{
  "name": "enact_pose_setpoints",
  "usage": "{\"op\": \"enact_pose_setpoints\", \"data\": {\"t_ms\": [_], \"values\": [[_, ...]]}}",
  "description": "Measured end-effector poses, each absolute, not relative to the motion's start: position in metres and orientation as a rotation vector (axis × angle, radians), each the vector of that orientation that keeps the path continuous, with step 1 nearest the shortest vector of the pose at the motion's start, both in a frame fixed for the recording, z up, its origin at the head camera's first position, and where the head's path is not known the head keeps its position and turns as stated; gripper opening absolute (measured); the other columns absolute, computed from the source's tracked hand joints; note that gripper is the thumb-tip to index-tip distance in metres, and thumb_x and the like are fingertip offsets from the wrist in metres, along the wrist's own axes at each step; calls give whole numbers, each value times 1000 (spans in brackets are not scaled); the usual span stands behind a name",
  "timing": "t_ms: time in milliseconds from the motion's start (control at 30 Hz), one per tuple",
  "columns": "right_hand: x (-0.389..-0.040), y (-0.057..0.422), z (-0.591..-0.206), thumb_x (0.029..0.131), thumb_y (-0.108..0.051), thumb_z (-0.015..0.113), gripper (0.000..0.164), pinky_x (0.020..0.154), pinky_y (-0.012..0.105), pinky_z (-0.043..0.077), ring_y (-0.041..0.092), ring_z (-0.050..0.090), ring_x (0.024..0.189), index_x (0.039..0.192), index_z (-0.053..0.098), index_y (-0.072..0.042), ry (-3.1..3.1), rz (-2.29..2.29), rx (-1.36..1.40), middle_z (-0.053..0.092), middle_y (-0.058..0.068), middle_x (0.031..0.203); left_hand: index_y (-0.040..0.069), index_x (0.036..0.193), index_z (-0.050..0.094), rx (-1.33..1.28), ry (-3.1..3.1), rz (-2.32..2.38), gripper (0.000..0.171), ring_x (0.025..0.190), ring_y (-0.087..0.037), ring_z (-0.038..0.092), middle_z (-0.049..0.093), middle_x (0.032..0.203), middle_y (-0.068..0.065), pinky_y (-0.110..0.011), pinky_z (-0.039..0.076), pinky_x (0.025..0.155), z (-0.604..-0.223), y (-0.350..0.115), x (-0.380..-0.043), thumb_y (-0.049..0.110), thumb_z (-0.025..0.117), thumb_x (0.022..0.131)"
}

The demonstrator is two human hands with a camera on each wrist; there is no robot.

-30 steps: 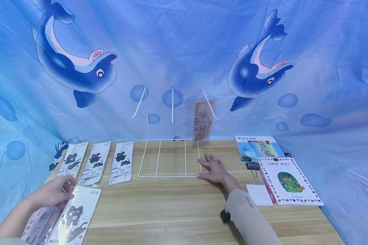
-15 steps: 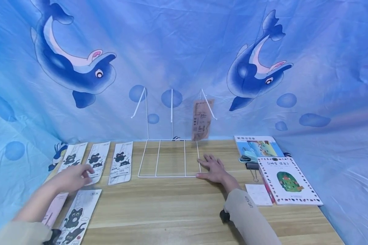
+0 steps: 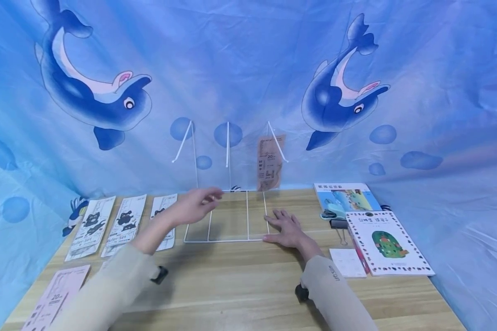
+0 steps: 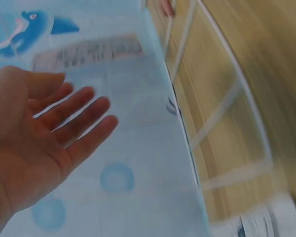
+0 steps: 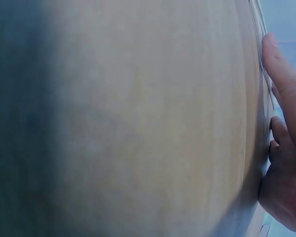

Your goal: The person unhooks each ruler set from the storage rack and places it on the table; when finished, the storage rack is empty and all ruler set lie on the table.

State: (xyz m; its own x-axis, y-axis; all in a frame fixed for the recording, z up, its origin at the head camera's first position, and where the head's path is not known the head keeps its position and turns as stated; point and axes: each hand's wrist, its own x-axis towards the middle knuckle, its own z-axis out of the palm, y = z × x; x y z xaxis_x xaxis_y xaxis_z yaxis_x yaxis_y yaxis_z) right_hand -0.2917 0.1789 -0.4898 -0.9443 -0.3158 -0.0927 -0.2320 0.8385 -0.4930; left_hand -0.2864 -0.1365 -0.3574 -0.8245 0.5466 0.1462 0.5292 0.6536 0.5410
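My left hand (image 3: 192, 206) is in the air over the left side of a white wire display rack (image 3: 228, 241), fingers loosely bent. The left wrist view shows its palm (image 4: 37, 143) holding nothing. My right hand (image 3: 287, 231) lies on the table with fingers spread, touching the front right corner of the rack's base. A brown ruler pack (image 3: 269, 163) hangs from the rack's right hook; the other two hooks carry nothing. White cat-print ruler-set packs (image 3: 90, 225) lie in a row at left, the rightmost partly covered by my left hand. A pink pack (image 3: 58, 294) lies nearer me.
On the right are a white picture book (image 3: 397, 243), a blue-covered book (image 3: 349, 197), a light-blue stapler (image 3: 334, 211), a black binder clip (image 3: 338, 224) and a white notepad (image 3: 348, 263). A blue dolphin curtain (image 3: 240, 69) stands behind the table.
My left hand has left the near cat-print pack at lower left and swung right and away from me to the rack. The right hand has stayed at the rack's corner.
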Motion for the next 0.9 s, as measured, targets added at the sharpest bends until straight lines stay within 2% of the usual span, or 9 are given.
{"op": "enact_pose_setpoints", "data": {"t_ms": [133, 233, 467, 600, 767, 900], "values": [[-291, 179, -492, 82, -59, 66, 74, 125, 59, 1, 34, 7, 153, 146, 40, -31, 2841, -728, -405, 18, 8, 164, 8, 139, 48, 855, 2834, 1162, 43, 118, -33, 62, 60, 134, -15, -45, 55, 97, -355, -100, -312, 13, 54, 97], [-291, 180, -493, 82, -60, 65, 75, 124, 59, 1, 34, 7, 153, 146, 40, -31, 2837, -730, -403, 18, 8, 164, 9, 140, 47, 810, 2841, 1317, 44, 120, -34, 61, 60, 133, -16, -43, 55, 98, -354, -80, -329, 14, 54, 96], [-292, 185, -493, 82, -61, 64, 75, 125, 57, 0, 31, 5, 154, 146, 38, -34, 2842, -704, -366, 18, 5, 164, -1, 137, 46, 923, 2835, 1562, 46, 113, -41, 64, 61, 127, -27, -46, 55, 98, -353, -47, -355, 13, 59, 95], [-293, 185, -491, 82, -61, 64, 74, 125, 58, 2, 33, 6, 154, 146, 39, -33, 2842, -710, -389, 19, 7, 164, 1, 136, 48, 831, 2745, 1795, 45, 115, -41, 61, 59, 128, -26, -47, 52, 102, -349, -30, -364, 11, 59, 94], [-293, 182, -490, 83, -59, 65, 73, 125, 58, 2, 33, 7, 154, 146, 40, -32, 2845, -723, -406, 19, 7, 163, -6, 132, 49, 847, 2623, 2079, 43, 112, -44, 61, 59, 124, -31, -50, 51, 102, -347, -14, -377, 4, 60, 92], [-294, 179, -490, 83, -59, 65, 73, 125, 59, 3, 33, 8, 154, 146, 41, -31, 2848, -728, -412, 20, 8, 163, -5, 129, 52, 805, 2644, 2112, 39, 110, -40, 63, 63, 121, -27, -45, 53, 101, -348, -5, -383, 1, 60, 92]]}}
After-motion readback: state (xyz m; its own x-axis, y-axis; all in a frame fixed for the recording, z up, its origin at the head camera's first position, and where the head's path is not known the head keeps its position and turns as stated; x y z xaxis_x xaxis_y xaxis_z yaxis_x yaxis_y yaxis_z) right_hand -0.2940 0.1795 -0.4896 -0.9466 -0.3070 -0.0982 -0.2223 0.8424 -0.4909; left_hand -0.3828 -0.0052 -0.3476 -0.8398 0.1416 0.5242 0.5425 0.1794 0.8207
